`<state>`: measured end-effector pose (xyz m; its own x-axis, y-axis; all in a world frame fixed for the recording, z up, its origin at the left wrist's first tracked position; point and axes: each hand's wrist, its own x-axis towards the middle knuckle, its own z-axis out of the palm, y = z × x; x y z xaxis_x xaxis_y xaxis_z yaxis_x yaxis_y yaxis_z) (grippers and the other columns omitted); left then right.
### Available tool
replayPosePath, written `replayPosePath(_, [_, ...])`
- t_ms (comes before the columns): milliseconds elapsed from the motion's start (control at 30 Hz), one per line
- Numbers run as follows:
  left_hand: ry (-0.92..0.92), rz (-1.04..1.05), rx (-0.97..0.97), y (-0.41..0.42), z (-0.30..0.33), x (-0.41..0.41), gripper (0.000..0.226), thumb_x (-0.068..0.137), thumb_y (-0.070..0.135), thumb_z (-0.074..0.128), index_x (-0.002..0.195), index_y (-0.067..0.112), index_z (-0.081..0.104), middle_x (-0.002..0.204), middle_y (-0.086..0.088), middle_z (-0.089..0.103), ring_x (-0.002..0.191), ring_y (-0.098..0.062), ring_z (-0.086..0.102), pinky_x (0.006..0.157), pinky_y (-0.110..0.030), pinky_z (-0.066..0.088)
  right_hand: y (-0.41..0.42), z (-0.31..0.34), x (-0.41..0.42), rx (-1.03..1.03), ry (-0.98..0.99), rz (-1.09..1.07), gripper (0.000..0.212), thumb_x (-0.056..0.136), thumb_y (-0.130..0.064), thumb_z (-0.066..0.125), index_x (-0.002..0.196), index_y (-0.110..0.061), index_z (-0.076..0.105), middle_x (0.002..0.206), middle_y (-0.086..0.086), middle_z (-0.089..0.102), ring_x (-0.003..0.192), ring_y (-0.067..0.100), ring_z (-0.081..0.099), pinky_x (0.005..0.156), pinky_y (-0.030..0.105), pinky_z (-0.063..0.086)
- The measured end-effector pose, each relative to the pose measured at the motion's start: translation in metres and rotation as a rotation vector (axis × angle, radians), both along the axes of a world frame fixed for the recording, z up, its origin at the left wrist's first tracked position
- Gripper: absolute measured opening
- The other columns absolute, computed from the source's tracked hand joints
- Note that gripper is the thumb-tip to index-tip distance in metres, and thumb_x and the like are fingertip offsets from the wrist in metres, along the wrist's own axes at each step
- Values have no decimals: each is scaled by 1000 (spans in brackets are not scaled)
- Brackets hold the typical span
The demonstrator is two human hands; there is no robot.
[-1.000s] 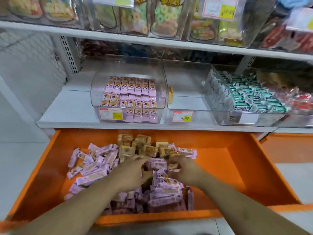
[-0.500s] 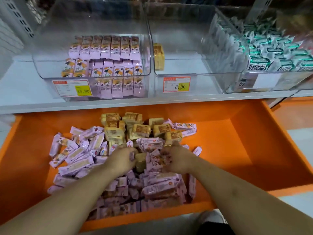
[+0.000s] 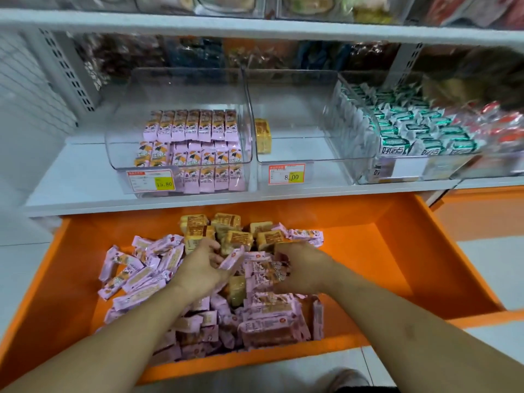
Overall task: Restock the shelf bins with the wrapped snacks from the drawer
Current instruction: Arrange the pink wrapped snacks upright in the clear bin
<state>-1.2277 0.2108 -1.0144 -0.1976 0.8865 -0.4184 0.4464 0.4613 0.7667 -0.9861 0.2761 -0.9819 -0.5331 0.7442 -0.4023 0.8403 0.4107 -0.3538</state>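
Orange drawer (image 3: 411,251), near: left hand (image 3: 202,269) pinching pink snack (image 3: 234,258); right hand (image 3: 302,268) curled round pink snacks, yellow packs (image 3: 235,239) just beyond.

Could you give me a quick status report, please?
Left hand pinching a pink snack. Right hand curled on pink packs in the orange drawer. Nothing blocking the bins.
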Motion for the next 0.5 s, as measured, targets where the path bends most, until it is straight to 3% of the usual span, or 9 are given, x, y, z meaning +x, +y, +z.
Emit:
replayPosePath(67, [76,-82,-3,-4,21,2,56,83,30,86,124,28,48,114,-1,66,100,-21,67,81,-37,59,-3,30,0,72,18,39,55,72,-65,85,99,-29,52,91,-11,54,87,18,55,67,35,48])
replayPosePath(100, [133,-118,-5,-6,32,2,47,85,31,84,120,28,53,112,2,67,100,-21,67,83,-38,58,-6,45,0,103,21,56,53,72,-62,86,97,-30,53,90,-11,53,87,18,55,68,36,50])
replayPosePath(167, [120,-137,-32,-11,56,-2,19,89,27,78,87,27,59,83,5,60,78,-23,64,69,-39,52,-12,74,1,144,56,88,49,72,-57,87,96,-29,56,90,-11,56,87,16,55,70,38,53])
replayPosePath(200, [85,-147,-37,-13,68,-4,26,91,26,76,73,24,57,68,5,51,64,-23,54,61,-35,42,-16,88,2,162,83,105,48,71,-56,87,97,-28,58,91,-11,58,87,15,54,71,39,53])
replayPosePath(267, [50,-149,-35,-21,101,-7,34,88,34,75,63,16,61,61,3,42,58,-20,40,60,-31,29,-24,113,3,199,115,143,47,71,-56,84,100,-29,58,94,-12,59,89,14,51,76,41,53])
replayPosePath(367, [-75,-114,41,-30,143,-12,36,77,52,79,84,17,79,77,-2,69,76,-19,61,73,-32,42,-32,141,1,257,126,184,55,67,-70,72,105,-34,56,101,-16,56,96,13,48,82,41,53])
replayPosePath(433, [-186,-84,63,-36,163,-15,21,86,34,82,100,19,80,96,-10,78,85,-24,67,79,-33,44,-35,154,-1,285,160,192,54,68,-68,76,106,-36,56,101,-17,56,95,11,49,81,36,51])
replayPosePath(500, [-267,-65,88,-40,174,-19,26,86,25,84,109,17,76,101,-7,79,88,-22,70,80,-35,49,-36,161,-4,301,204,185,50,70,-59,84,106,-37,56,100,-17,56,91,7,51,78,34,51])
